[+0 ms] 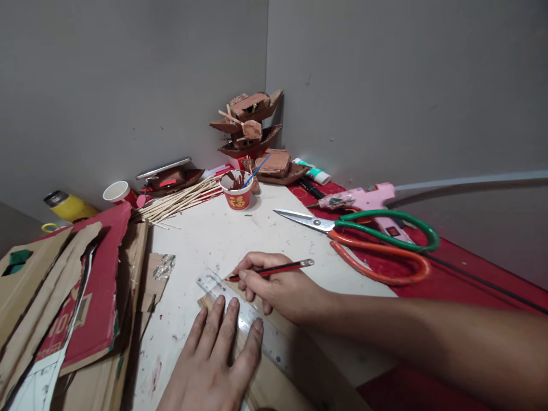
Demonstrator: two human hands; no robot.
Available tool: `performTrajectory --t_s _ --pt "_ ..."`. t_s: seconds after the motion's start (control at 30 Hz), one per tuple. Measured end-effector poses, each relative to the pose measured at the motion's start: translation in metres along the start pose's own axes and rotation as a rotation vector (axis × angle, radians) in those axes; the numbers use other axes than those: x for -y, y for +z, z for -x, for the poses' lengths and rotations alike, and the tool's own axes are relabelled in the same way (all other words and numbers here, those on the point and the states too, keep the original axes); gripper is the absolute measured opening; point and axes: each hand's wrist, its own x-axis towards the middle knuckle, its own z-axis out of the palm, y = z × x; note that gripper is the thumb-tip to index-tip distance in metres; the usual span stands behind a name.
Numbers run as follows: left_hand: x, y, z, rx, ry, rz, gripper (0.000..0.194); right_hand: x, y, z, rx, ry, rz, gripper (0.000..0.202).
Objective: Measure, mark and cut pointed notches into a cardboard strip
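My left hand (218, 357) lies flat with its fingers spread, pressing a clear ruler (269, 346) onto a piece of brown cardboard (308, 365). Between the fingers of my right hand (278, 285) is a red and black pencil (280, 269). Its tip points down to the left, close to the ruler's far end; whether it touches the cardboard I cannot tell. The ruler runs slantwise from upper left to lower right. Both sit over a white board (201, 240) on the table.
Large scissors (314, 221) and a pink glue gun (363, 200) lie at right. Behind stand a paper cup (237, 200) with a blue stick, thin wooden sticks (180, 197) and brown model boats (274, 165). Stacked cardboard (98, 308) fills the left, near a yellow bottle (71, 206).
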Motion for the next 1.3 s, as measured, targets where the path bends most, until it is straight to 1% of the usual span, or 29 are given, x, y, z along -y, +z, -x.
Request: performTrajectory --t_s 0.33,0.63,0.93,1.1,1.17,1.23,1.3 --pt "0.002 0.002 0.001 -0.010 -0.001 0.020 0.081 0.002 0.002 -0.003 0.005 0.020 0.064 0.011" --pt "0.004 -0.002 -0.001 0.001 0.013 0.038 0.079 0.007 -0.004 -0.004 0.066 0.029 0.112 0.013" --pt "0.003 -0.002 0.002 -0.018 -0.016 0.090 0.078 0.033 -0.011 0.002 0.103 0.046 0.295 0.018" --pt "0.003 -0.001 0.004 0.000 -0.023 0.092 0.080 0.040 -0.017 0.009 0.183 -0.048 0.496 0.022" --pt "0.003 -0.001 0.005 0.008 -0.026 0.089 0.080 0.044 -0.018 0.014 0.218 -0.069 0.521 0.026" --pt "0.004 -0.001 0.004 0.012 -0.022 0.093 0.078 0.049 -0.019 0.017 0.231 -0.038 0.498 0.032" --pt "0.004 -0.001 0.004 0.010 -0.017 0.100 0.076 0.055 -0.018 0.020 0.222 0.033 0.476 0.037"
